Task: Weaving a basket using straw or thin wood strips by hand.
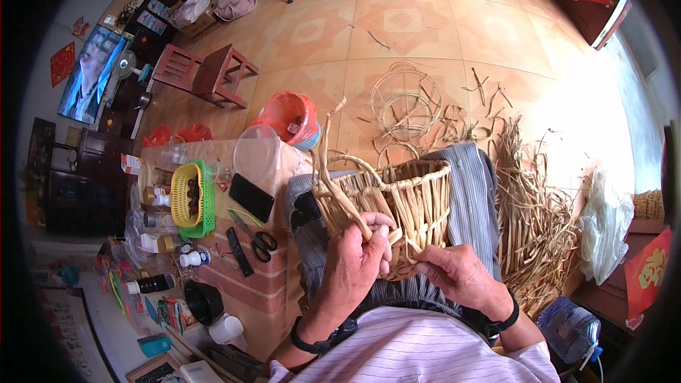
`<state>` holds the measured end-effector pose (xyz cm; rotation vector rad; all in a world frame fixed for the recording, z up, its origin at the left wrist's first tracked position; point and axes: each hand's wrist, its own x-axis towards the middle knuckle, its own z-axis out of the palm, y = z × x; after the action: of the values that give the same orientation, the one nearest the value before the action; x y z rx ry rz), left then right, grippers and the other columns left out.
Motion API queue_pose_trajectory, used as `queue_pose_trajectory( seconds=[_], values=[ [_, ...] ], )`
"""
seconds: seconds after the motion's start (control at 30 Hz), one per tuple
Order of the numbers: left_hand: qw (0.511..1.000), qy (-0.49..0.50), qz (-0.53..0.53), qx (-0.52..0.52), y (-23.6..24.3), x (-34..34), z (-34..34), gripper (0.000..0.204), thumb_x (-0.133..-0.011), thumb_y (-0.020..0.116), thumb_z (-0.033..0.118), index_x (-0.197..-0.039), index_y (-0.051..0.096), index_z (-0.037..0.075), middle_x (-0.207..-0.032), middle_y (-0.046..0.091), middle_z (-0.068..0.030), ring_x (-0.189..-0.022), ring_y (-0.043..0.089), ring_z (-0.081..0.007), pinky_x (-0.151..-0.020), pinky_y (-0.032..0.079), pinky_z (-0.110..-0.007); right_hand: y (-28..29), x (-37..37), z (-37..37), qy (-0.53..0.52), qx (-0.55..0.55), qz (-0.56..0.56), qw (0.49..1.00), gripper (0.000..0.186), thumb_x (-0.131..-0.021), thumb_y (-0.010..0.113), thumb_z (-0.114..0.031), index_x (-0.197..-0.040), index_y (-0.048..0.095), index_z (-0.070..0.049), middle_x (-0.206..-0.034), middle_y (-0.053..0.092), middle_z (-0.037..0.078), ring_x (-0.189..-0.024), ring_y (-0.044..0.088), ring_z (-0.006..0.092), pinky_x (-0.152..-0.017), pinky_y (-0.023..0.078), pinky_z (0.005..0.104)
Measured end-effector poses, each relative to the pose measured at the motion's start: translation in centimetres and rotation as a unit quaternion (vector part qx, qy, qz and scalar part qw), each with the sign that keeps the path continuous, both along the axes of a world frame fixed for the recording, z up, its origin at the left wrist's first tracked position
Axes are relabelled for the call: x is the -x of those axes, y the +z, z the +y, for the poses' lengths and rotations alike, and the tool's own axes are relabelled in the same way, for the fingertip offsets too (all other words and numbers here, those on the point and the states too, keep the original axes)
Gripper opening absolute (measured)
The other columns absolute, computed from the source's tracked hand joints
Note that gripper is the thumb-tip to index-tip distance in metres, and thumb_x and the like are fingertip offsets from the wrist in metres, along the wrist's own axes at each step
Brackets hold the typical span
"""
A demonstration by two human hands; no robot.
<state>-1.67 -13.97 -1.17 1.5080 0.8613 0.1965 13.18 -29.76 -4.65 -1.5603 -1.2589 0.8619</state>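
Observation:
A woven straw basket (pixel 425 206) with a looped handle sits on grey striped cloth (pixel 472 198) over my lap. My left hand (pixel 362 255) grips the left part of the basket's front, its fingers curled round a thick upright strand (pixel 333 191) that rises above the rim. My right hand (pixel 450 269), just to the right and low on the basket, pinches a thinner pale strand (pixel 410 242) between thumb and finger. The underside of the basket is hidden behind my hands and the cloth.
At left, a table (pixel 262 291) holds a phone (pixel 252 196), scissors (pixel 262 245), plastic baskets (pixel 202 195) and bottles. Loose straw (pixel 528 241) lies at right beside a water jug (pixel 571 330). Red buckets (pixel 284 110), stools (pixel 220 78) and wire rings (pixel 404 92) are on the floor ahead.

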Motion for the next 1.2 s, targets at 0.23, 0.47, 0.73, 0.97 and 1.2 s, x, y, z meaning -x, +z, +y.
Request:
queue_pose_trajectory(
  seconds=[0.23,0.47,0.73,0.97,1.2],
  values=[
    [0.999,0.008,0.020,-0.024,0.2,-0.1,-0.3,0.016,-0.103,0.057,0.008,-0.116,0.061,0.000,-0.072,0.068,-0.0076,-0.064,0.069,-0.0153,-0.058,0.054,-0.030,1.7,-0.2,1.4,-0.091,0.160,0.108,0.977,0.018,-0.098,0.069,-0.011,-0.086,0.063,0.001,-0.062,0.060,0.019,-0.052,0.059,0.0353,-0.050,0.046,0.0389],
    [0.947,-0.041,0.123,-0.293,1.0,-1.6,-0.2,0.013,-0.097,0.068,0.011,-0.103,0.064,0.000,-0.066,0.066,-0.0202,-0.066,0.070,-0.0397,-0.059,0.055,-0.044,1.5,0.2,3.9,-0.105,0.068,-0.110,0.986,0.025,-0.095,0.071,-0.023,-0.083,0.065,-0.003,-0.063,0.064,0.017,-0.057,0.065,0.0385,-0.053,0.051,0.0444],
    [0.976,-0.115,0.184,-0.030,1.9,-2.6,1.4,0.021,-0.102,0.064,0.016,-0.093,0.068,-0.003,-0.057,0.062,-0.0054,-0.045,0.060,-0.0121,-0.041,0.046,-0.027,1.9,-4.3,3.4,-0.122,0.026,-0.127,0.984,0.015,-0.090,0.074,-0.015,-0.091,0.066,-0.002,-0.078,0.068,0.020,-0.072,0.070,0.0393,-0.061,0.055,0.0437],
    [0.985,-0.077,0.145,0.051,1.5,-2.6,1.3,0.023,-0.103,0.062,0.018,-0.095,0.065,-0.003,-0.056,0.060,-0.0041,-0.043,0.057,-0.0107,-0.040,0.044,-0.026,-0.6,-2.2,3.6,-0.147,-0.031,-0.040,0.988,0.018,-0.084,0.077,-0.003,-0.097,0.065,-0.006,-0.087,0.066,0.014,-0.076,0.069,0.0342,-0.065,0.055,0.0407],
    [0.984,-0.098,0.128,0.082,0.6,-2.5,1.3,0.020,-0.104,0.060,0.016,-0.095,0.056,-0.001,-0.057,0.061,-0.0056,-0.042,0.058,-0.0125,-0.037,0.042,-0.025,-1.4,-0.9,3.9,-0.179,-0.042,0.002,0.983,0.021,-0.082,0.074,0.000,-0.098,0.064,-0.009,-0.083,0.058,0.012,-0.070,0.063,0.0335,-0.062,0.052,0.0400]
  ],
)
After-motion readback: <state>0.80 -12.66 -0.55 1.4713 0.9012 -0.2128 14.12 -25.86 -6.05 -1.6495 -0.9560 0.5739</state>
